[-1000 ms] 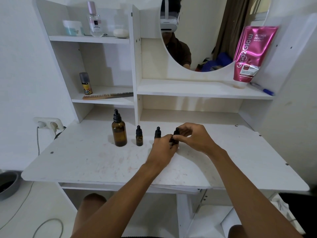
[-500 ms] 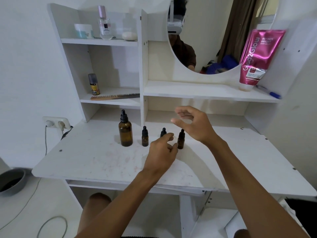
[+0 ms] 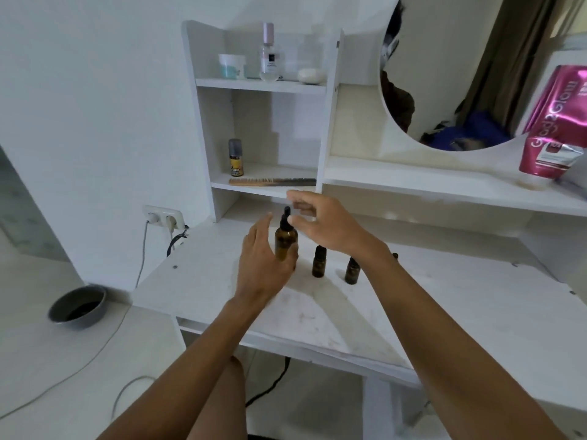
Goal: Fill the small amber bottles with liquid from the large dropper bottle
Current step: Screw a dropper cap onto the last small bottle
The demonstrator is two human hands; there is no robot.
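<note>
At the lower left of the frame a grey bowl (image 3: 77,307) sat on the floor; a wall socket (image 3: 162,216) showed just above the left edge of the white desk (image 3: 444,312); your left hand (image 3: 265,265) reached in at the centre, fingers straight and held loosely together, open beside the large dropper bottle (image 3: 285,239), which stood upright on the desk; whether the palm touched the glass could not be told; your right hand (image 3: 327,223) hovered by the black dropper cap, thumb and forefinger parted and gripping nothing; right of it two small amber bottles (image 3: 319,264) (image 3: 352,271) stood capped in a row; your right forearm hid all but the tip of a third one (image 3: 394,255); a pink tube (image 3: 554,128) leaned at the right edge.
</note>
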